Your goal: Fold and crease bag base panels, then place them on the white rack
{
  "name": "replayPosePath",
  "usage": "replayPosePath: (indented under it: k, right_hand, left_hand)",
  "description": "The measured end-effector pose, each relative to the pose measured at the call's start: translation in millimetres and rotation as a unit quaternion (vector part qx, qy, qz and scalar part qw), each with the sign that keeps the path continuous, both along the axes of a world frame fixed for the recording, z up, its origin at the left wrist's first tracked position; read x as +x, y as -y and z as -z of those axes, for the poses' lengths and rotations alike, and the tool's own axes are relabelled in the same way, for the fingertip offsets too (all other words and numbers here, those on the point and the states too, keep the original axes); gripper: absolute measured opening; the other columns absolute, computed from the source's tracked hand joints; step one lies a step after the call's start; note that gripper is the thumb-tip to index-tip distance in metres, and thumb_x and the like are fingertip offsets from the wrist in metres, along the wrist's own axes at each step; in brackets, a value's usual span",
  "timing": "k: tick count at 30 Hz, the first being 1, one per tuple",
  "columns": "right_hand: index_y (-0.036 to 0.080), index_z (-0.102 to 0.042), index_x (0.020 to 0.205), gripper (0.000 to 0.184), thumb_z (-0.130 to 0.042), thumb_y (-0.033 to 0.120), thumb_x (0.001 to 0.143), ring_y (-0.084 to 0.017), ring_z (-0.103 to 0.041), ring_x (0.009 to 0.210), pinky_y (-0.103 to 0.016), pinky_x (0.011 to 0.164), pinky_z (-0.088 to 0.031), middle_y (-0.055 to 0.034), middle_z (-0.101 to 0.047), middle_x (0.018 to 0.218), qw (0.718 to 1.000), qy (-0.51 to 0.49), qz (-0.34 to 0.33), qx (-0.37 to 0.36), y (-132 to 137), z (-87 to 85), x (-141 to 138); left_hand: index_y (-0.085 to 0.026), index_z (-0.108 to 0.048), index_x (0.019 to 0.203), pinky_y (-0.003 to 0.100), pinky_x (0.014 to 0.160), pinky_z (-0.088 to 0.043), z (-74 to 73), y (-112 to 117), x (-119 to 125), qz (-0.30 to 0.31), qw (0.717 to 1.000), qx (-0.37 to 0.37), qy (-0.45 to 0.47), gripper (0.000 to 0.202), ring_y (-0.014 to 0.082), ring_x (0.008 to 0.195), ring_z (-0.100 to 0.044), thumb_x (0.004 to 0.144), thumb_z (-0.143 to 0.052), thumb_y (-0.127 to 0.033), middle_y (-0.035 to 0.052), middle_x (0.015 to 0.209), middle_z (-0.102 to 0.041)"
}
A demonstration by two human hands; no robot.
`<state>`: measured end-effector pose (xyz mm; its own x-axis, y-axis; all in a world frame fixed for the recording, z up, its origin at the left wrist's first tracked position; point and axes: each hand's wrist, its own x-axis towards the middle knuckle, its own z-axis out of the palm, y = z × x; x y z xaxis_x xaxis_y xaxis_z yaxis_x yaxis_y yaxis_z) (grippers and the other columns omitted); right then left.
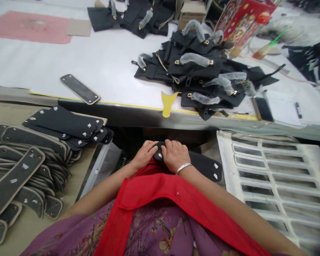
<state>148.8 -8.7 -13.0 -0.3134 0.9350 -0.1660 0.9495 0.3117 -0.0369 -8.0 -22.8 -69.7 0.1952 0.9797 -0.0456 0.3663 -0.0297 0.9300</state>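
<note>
Low in front of me, against the red apron [160, 188], lies a long black rounded strip [202, 163] with small white bits at both ends. My left hand [146, 153] is closed on its left end, the thumb pressing the edge. Beside it my right hand [176, 155], with a silver bracelet at the wrist, wraps over the strip near that same end. The fingertips of both hands are partly hidden. To the left, a stack of black strips [61, 122] with white bits lies near a heap of grey-edged strips [29, 167].
Across the white worktable [109, 71] a single strip [80, 89] lies near the front edge. Black bag pieces [194, 67] with wrapped handles are piled right of centre. A yellow template [168, 104] hangs over the edge. On the right stands a slotted white frame [277, 177].
</note>
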Motion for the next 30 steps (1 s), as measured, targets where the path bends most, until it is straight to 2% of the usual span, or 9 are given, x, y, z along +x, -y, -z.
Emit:
replayPosePath:
  k: [4, 9, 12, 14, 17, 21, 25, 30]
  right_hand:
    - [0.017, -0.048, 0.115, 0.041, -0.022, 0.041, 0.094, -0.023, -0.049, 0.093, -0.035, 0.076, -0.03, -0.0109, -0.057, 0.101, 1.0, -0.004, -0.011, 0.012, 0, 1.2, 3]
    - [0.015, -0.045, 0.12, 0.042, -0.023, 0.04, 0.094, -0.024, -0.05, 0.094, -0.035, 0.075, -0.031, -0.0116, -0.057, 0.103, 1.0, -0.001, -0.021, 0.014, -3, 3.1, 2]
    - [0.014, -0.044, 0.121, 0.043, -0.026, 0.04, 0.093, -0.024, -0.051, 0.096, -0.035, 0.077, -0.032, -0.0129, -0.057, 0.107, 1.0, 0.002, -0.031, 0.004, -6, 0.5, 2]
    - [0.015, -0.046, 0.119, 0.042, -0.029, 0.043, 0.092, -0.024, -0.052, 0.097, -0.034, 0.077, -0.034, -0.0124, -0.058, 0.107, 0.999, -0.001, -0.036, -0.02, -10, -2.5, 3]
    - [0.02, -0.051, 0.109, 0.041, -0.029, 0.05, 0.091, -0.024, -0.056, 0.093, -0.032, 0.071, -0.036, -0.0088, -0.061, 0.101, 0.994, -0.021, -0.045, -0.096, -23, -6.8, 6]
    - [0.025, -0.053, 0.107, 0.044, -0.027, 0.056, 0.09, -0.021, -0.06, 0.086, -0.029, 0.069, -0.038, -0.0052, -0.064, 0.097, 0.979, -0.047, -0.071, -0.187, -41, -8.7, 11]
    - [0.026, -0.053, 0.11, 0.046, -0.028, 0.058, 0.089, -0.021, -0.06, 0.087, -0.028, 0.068, -0.039, -0.0046, -0.064, 0.099, 0.975, -0.062, -0.075, -0.199, -46, -6.7, 15]
    - [0.02, -0.052, 0.111, 0.044, -0.034, 0.054, 0.088, -0.021, -0.06, 0.092, -0.029, 0.074, -0.041, -0.0078, -0.063, 0.104, 0.962, -0.099, -0.118, -0.227, -48, -2.5, 24]
  left_hand:
    - [-0.018, -0.044, 0.13, 0.032, 0.105, -0.031, 6.9, 10, -9, 0.042, 0.998, -0.013, 0.051, 0.054, 0.0191, 0.119, -0.042, 0.082, -0.056, -0.039, 0.009, 0.124, -0.044]
    - [-0.015, -0.046, 0.129, 0.032, 0.104, -0.032, 3.2, 15, -3, 0.006, 0.997, -0.025, 0.079, 0.053, 0.0188, 0.117, -0.044, 0.081, -0.057, -0.036, 0.011, 0.124, -0.045]
    - [-0.017, -0.049, 0.125, 0.035, 0.103, -0.035, 1.3, 14, 1, -0.021, 0.995, -0.028, 0.097, 0.049, 0.02, 0.115, -0.046, 0.08, -0.058, -0.033, 0.0104, 0.122, -0.047]
    - [-0.018, -0.05, 0.124, 0.037, 0.102, -0.036, 1.3, 14, 2, -0.031, 0.992, -0.036, 0.114, 0.048, 0.0212, 0.115, -0.046, 0.079, -0.059, -0.032, 0.0097, 0.121, -0.048]
    - [-0.018, -0.051, 0.124, 0.036, 0.1, -0.038, 0.5, 13, 2, -0.036, 0.988, -0.062, 0.136, 0.048, 0.0219, 0.115, -0.047, 0.078, -0.058, -0.03, 0.0093, 0.119, -0.049]
    - [-0.018, -0.057, 0.115, 0.033, 0.099, -0.038, -5.3, 4, 8, -0.076, 0.988, -0.094, 0.099, 0.035, 0.0191, 0.11, -0.05, 0.082, -0.051, -0.031, 0.0077, 0.114, -0.053]
    - [-0.017, -0.06, 0.106, 0.031, 0.095, -0.041, -10.9, -5, 16, -0.104, 0.988, -0.093, 0.07, 0.029, 0.0173, 0.101, -0.055, 0.087, -0.046, -0.034, 0.0071, 0.106, -0.058]
    - [-0.016, -0.059, 0.108, 0.03, 0.096, -0.039, -15.5, -7, 18, -0.065, 0.994, -0.065, 0.058, 0.03, 0.017, 0.104, -0.053, 0.088, -0.043, -0.031, 0.007, 0.109, -0.058]
